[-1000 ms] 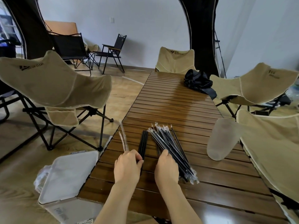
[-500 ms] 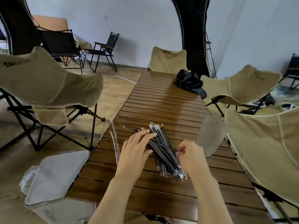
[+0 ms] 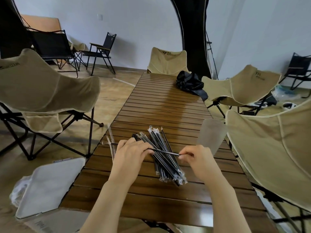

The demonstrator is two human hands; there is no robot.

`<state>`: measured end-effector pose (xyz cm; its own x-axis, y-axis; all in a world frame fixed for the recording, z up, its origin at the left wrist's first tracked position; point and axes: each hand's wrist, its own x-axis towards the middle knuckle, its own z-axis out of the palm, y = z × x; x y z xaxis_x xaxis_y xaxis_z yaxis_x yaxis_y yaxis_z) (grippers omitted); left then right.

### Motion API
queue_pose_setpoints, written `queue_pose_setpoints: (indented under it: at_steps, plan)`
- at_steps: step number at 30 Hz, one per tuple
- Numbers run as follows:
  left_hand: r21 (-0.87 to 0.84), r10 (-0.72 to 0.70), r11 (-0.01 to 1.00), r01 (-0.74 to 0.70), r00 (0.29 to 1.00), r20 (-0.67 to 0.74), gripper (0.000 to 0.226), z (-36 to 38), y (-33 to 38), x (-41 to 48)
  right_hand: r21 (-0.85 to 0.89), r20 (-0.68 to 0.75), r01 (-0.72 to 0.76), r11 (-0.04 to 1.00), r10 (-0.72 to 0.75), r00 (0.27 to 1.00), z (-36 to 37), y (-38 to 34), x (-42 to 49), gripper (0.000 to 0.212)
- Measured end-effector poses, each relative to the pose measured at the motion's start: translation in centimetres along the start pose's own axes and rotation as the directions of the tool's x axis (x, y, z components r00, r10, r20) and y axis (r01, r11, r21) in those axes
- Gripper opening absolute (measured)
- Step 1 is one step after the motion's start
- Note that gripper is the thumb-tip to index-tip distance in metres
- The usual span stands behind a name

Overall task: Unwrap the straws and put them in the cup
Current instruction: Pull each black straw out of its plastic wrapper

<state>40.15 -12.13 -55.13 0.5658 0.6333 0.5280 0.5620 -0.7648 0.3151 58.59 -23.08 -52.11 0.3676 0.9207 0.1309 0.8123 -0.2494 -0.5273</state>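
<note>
A pile of black straws in clear wrappers (image 3: 164, 158) lies on the wooden slat table (image 3: 161, 105). Both my hands hold one wrapped black straw (image 3: 165, 151) crosswise just above the pile. My left hand (image 3: 129, 155) is closed around its left part, and my right hand (image 3: 195, 158) pinches its right tip. A frosted translucent cup (image 3: 211, 135) stands at the table's right edge, right of the pile. Two empty clear wrappers (image 3: 111, 143) lie at the table's left edge.
A white-lidded bin (image 3: 47, 185) stands on the floor left of the table. Beige folding chairs (image 3: 269, 157) flank both sides and the far end. A black bag (image 3: 190, 83) lies on the far right of the table.
My right hand took one straw from the pile and pulled it rightward. My left hand shifted from the bare straws and closed on that straw's left part. The view turned slightly left.
</note>
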Motion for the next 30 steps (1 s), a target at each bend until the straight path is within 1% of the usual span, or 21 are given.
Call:
queue_pose_setpoints:
  at_steps: [2, 4, 8, 10, 14, 16, 17, 19, 21, 23, 26, 28, 30]
  plan:
    - [-0.030, -0.002, 1.000, 0.001, 1.000, -0.012, 0.015, -0.2, 0.2, 0.2, 0.016, -0.023, 0.020, 1.000, -0.020, 1.000, -0.1, -0.1, -0.1, 0.013]
    - [-0.051, 0.000, 0.999, 0.000, 1.000, 0.004, 0.016, -0.3, 0.5, 0.4, 0.006, -0.043, 0.041, 0.999, -0.041, 0.998, -0.4, -0.2, -0.3, 0.016]
    - [-0.109, 0.014, 0.994, 0.003, 0.988, 0.154, 0.020, -0.6, 0.9, 0.5, -0.046, -0.048, 0.089, 0.995, -0.091, 0.995, -0.9, -0.8, -0.4, 0.018]
    - [-0.114, 0.015, 0.993, 0.008, 0.979, 0.203, 0.022, -0.7, 1.1, 0.6, -0.059, -0.047, 0.110, 0.992, -0.113, 0.993, -1.0, -1.2, -0.4, 0.019]
    - [-0.079, 0.043, 0.997, -0.027, 0.977, 0.208, 0.024, -1.0, 1.9, 0.9, -0.108, 0.045, 0.145, 0.983, -0.141, 0.989, -0.6, -1.6, -0.2, 0.017]
    - [-0.018, 0.068, 0.998, -0.065, 0.974, 0.216, 0.023, -1.1, 2.4, 1.1, -0.093, 0.073, 0.123, 0.988, -0.116, 0.991, -0.1, -1.3, -0.3, 0.017]
    - [0.010, 0.062, 0.998, -0.066, 0.969, 0.238, 0.023, -1.1, 2.5, 1.1, -0.061, 0.066, 0.103, 0.993, -0.099, 0.993, 0.2, -1.1, -0.4, 0.018]
    - [0.013, 0.027, 0.999, -0.031, 0.966, 0.259, 0.022, -0.9, 2.7, 0.8, 0.011, 0.030, 0.072, 0.997, -0.073, 0.997, 0.2, -0.6, -0.6, 0.018]
    - [-0.016, -0.016, 1.000, 0.021, 0.971, 0.237, 0.022, -1.2, 2.3, 0.5, 0.044, -0.012, 0.047, 0.998, -0.046, 0.999, -0.2, 0.0, -0.7, 0.015]
    - [0.002, -0.057, 0.998, 0.058, 0.981, 0.188, 0.020, -1.7, 1.4, 0.3, 0.023, -0.056, 0.042, 0.999, -0.041, 0.998, -0.7, 0.5, -0.7, 0.013]
    - [0.035, -0.074, 0.997, 0.069, 0.986, 0.150, 0.021, -2.2, 0.0, 0.2, 0.015, -0.103, 0.044, 0.999, -0.042, 0.994, -1.0, 1.2, -0.8, 0.014]
    - [0.021, -0.087, 0.996, 0.085, 0.981, 0.173, 0.022, -2.2, -0.5, 0.1, 0.011, -0.102, 0.059, 0.998, -0.058, 0.993, -0.9, 1.1, -0.8, 0.013]
    - [0.004, -0.079, 0.997, 0.080, 0.978, 0.195, 0.022, -2.1, -0.7, 0.1, 0.011, -0.104, 0.079, 0.997, -0.078, 0.992, -0.9, 0.9, -0.6, 0.017]
